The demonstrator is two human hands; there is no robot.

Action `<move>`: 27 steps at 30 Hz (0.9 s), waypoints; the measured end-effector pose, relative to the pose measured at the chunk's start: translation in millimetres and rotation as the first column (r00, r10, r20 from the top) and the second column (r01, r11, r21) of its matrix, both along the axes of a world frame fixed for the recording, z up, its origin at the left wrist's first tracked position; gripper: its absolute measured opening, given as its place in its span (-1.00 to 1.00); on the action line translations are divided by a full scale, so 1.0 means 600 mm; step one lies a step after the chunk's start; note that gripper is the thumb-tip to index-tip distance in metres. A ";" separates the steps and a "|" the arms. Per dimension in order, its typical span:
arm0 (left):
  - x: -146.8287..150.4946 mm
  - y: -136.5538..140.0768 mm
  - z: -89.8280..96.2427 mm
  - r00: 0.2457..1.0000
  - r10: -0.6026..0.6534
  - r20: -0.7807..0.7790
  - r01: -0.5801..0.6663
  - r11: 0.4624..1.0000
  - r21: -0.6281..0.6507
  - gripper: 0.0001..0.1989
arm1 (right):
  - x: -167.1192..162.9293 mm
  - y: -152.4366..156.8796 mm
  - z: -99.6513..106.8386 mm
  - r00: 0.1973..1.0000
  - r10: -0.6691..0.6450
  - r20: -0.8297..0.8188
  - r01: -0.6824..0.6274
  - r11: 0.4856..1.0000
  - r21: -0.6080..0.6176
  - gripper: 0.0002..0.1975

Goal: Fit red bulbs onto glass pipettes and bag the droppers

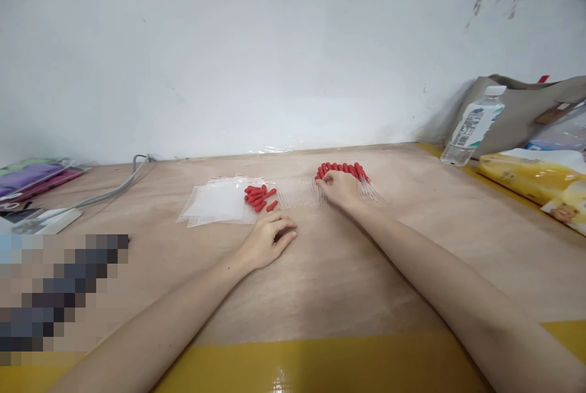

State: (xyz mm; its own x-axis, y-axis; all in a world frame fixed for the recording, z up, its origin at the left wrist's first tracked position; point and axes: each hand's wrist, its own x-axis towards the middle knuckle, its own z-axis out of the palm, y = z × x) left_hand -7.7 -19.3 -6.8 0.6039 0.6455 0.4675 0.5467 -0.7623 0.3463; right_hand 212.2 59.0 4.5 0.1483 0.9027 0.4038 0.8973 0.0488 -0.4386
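My right hand (339,188) is closed in a pinch at the left end of a row of glass droppers with red bulbs (358,171). Its fingertips are on the leftmost dropper, and the fingers hide part of the row. Just left of that, thin clear glass tubes (297,193) lie side by side without bulbs. My left hand (271,239) rests on the table, thumb and fingers apart, holding nothing. Right behind it is a small heap of loose red rubber bulbs (256,196), partly on a stack of clear plastic bags (217,202).
A water bottle (475,127), a grey bag (526,106) and a yellow packet (526,176) stand or lie at the right. On the left are a grey cable (121,187) and colourful packs (34,178). A white wall (220,57) closes off the table's back edge.
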 end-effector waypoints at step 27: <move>-0.036 0.073 -0.006 0.821 0.569 -0.037 -0.540 0.797 0.269 -0.81 | -0.015 -0.142 -0.009 0.977 0.210 -0.026 -0.211 0.956 -0.202 -0.62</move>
